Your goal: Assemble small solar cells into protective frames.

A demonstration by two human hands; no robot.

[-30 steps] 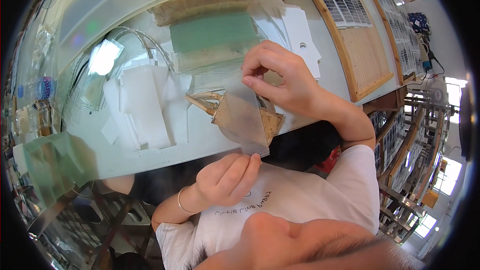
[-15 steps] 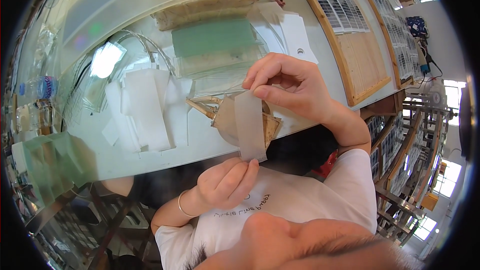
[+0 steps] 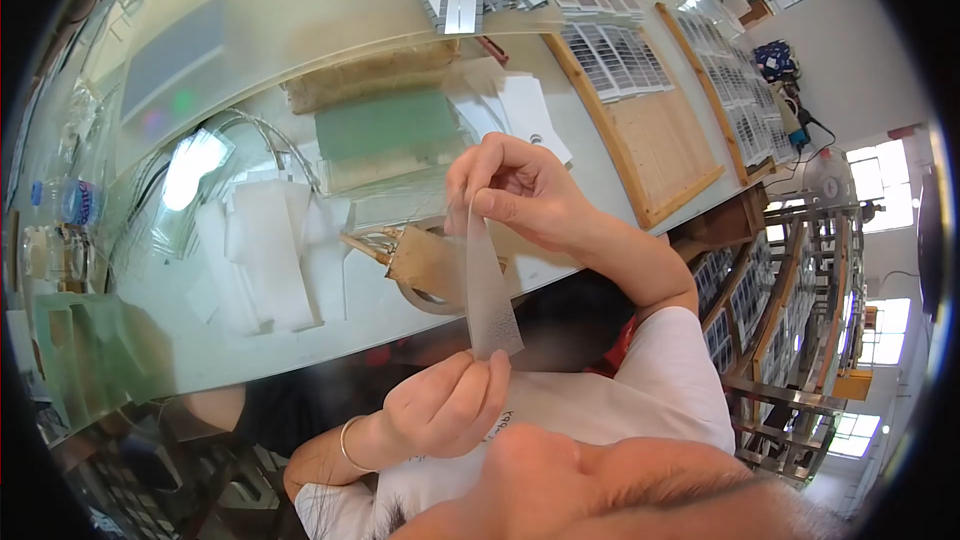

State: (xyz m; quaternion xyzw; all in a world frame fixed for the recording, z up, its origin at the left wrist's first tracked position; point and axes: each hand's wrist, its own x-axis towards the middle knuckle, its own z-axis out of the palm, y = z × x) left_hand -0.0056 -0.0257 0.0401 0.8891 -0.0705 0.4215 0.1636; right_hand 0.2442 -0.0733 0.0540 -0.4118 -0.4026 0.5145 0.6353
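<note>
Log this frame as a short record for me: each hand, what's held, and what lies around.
Left hand: pinches the lower end of the strip
Right hand: pinches its upper end
Held item: translucent strip, slightly curved, spanning both hands
Behind strip: tan object with prongs pointing left, partly hidden
Left of tan object: pile of white sheets
Farther back: stack of green sheets
Right side: wood-edged tray with dark-patterned panels at its far end
Surface: pale tabletop

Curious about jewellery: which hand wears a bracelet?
The left hand, holding the lower end of the translucent strip: a bracelet circles its wrist. The right hand shows none.
</note>
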